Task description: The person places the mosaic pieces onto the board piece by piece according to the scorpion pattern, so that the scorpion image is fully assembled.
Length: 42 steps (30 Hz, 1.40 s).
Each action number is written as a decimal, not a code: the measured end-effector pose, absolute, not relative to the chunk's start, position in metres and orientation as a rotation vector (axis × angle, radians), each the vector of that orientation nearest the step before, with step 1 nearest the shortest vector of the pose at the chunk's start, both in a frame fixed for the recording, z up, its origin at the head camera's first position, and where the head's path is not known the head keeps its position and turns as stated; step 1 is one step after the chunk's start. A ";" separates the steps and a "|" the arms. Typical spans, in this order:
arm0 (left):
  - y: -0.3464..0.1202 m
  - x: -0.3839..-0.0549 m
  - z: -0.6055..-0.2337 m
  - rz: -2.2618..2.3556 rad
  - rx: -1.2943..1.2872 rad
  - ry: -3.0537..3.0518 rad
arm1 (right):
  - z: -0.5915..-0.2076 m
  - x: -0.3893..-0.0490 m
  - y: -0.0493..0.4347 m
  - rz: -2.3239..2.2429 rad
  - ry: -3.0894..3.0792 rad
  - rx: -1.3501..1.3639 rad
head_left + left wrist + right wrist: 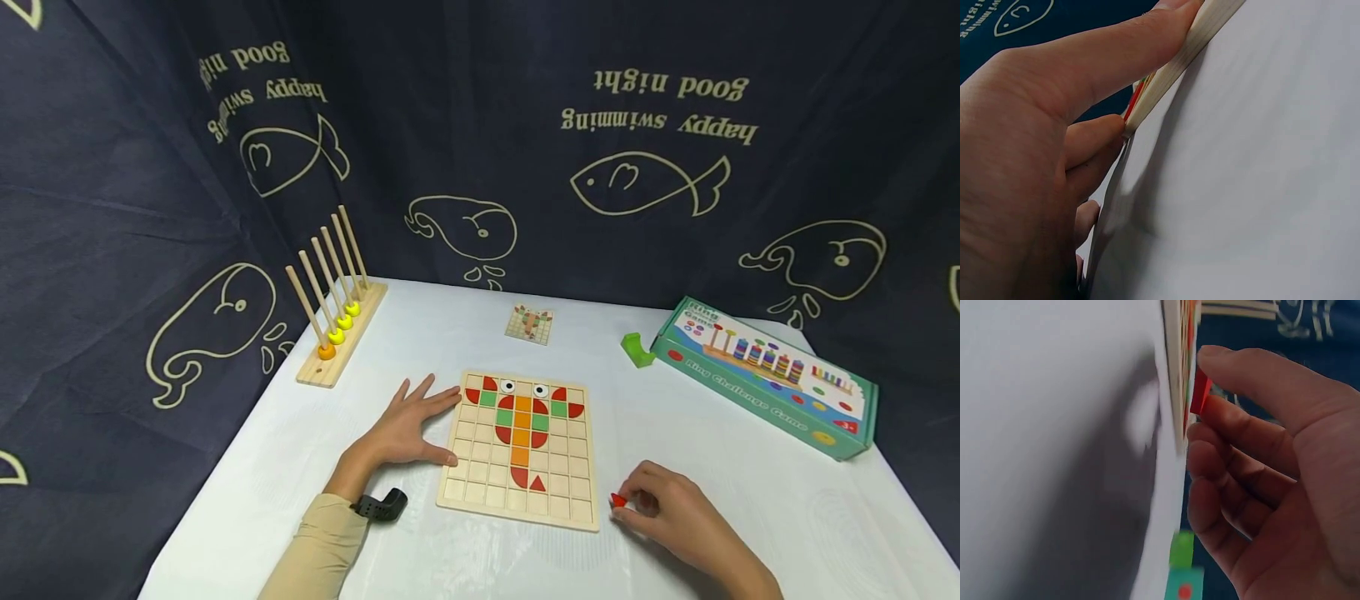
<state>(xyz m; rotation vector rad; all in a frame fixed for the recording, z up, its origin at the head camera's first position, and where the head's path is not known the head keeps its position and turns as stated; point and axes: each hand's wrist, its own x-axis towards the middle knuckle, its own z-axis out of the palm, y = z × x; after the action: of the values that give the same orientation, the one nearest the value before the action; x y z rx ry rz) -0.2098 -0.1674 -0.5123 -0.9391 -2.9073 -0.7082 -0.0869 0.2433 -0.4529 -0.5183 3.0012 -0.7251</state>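
A square wooden grid board (480, 497) lies on the table, partly filled with red, green and orange pieces and two eye pieces near its top. My left hand (406, 427) spreads along the board's left side, thumb and a fingertip at its edge. Just off the lower right corner, my right hand (670, 510) pinches a small red piece (1200, 391) between thumb and index finger, its other fingers curled below. On the board, a red triangle (537, 483) sits beside a rounded red piece (520, 477) under the orange column.
Behind the board lies a small pattern card (529, 324). A wooden peg stand (322, 373) with orange and yellow beads stands at the left. To the right are a green curved piece (637, 350) and a green game box (765, 379). Dark printed cloth hangs behind.
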 end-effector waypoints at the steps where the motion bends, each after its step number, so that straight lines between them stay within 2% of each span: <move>1: -0.167 -0.210 -0.512 -0.711 -0.939 -2.906 | -0.453 -0.088 0.236 -0.703 3.003 -0.549; 14: -0.168 -0.208 -0.513 -0.719 -0.938 -2.896 | -0.461 -0.094 0.167 -0.524 3.055 -0.957; 42: -0.168 -0.211 -0.511 -0.726 -0.944 -2.905 | -0.466 -0.101 0.152 -0.579 3.073 -1.006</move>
<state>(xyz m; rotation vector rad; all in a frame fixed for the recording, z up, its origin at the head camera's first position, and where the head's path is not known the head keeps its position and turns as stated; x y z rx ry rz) -0.2107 -0.1679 -0.5106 -0.9443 -2.9049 -0.7260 -0.1006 0.1518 -0.4656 -1.0060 3.0729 -0.5791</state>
